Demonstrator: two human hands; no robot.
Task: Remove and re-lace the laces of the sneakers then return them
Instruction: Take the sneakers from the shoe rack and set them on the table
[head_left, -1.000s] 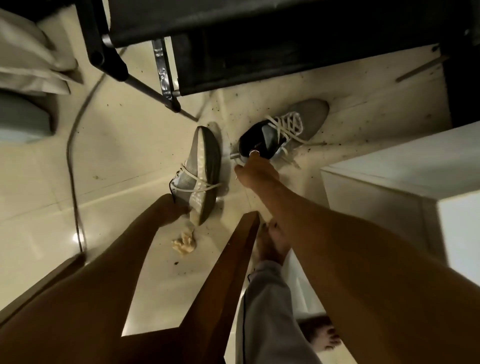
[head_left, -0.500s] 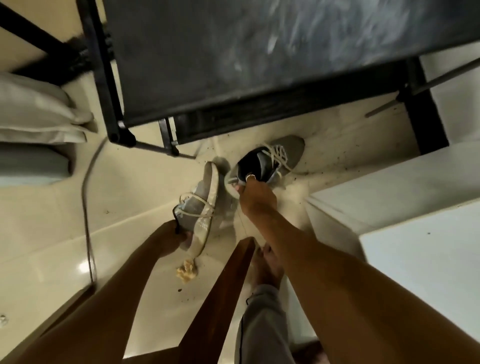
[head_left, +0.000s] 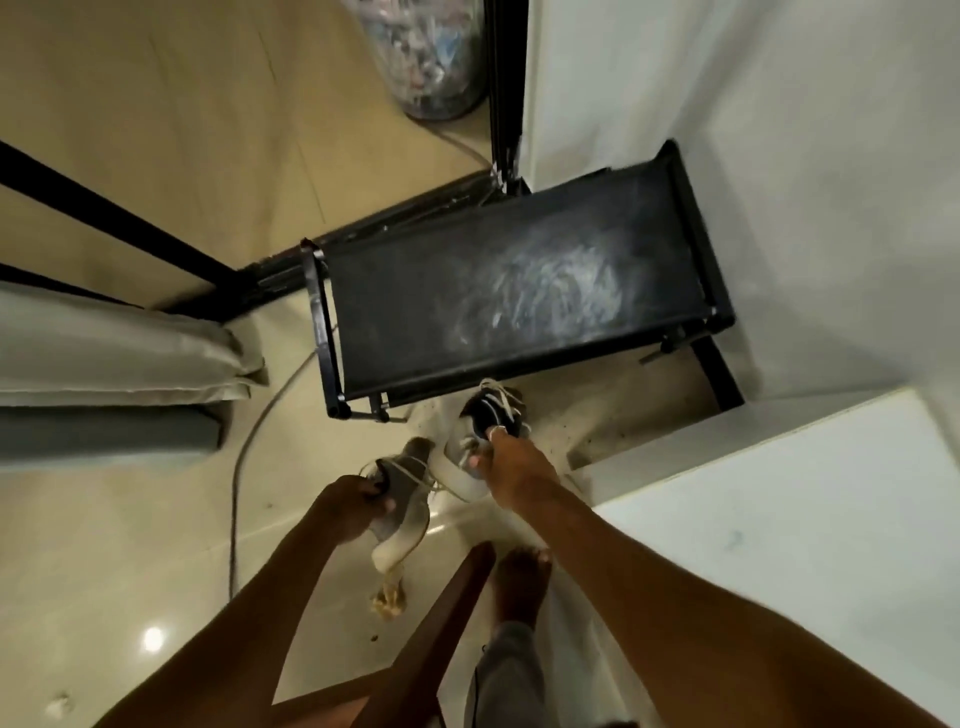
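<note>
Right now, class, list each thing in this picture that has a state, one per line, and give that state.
left sneaker: laced, held by the left hand
right sneaker: laced, gripped at its collar by the right hand
black rack shelf: bare, smeared with dust

Dim room corner, glossy beige tile floor (head_left: 156, 545).

Black metal rack (head_left: 509, 291) w/ scuffed dusty shelf stands by white wall (head_left: 779, 156); white cabinet (head_left: 779, 519) at right, grey cushions (head_left: 104, 358) at left, cable (head_left: 249, 452) across floor, clear bin (head_left: 426, 57) at top, brown wood chair frame (head_left: 436, 623) below. Light glare spot (head_left: 153, 638) on tile.
</note>
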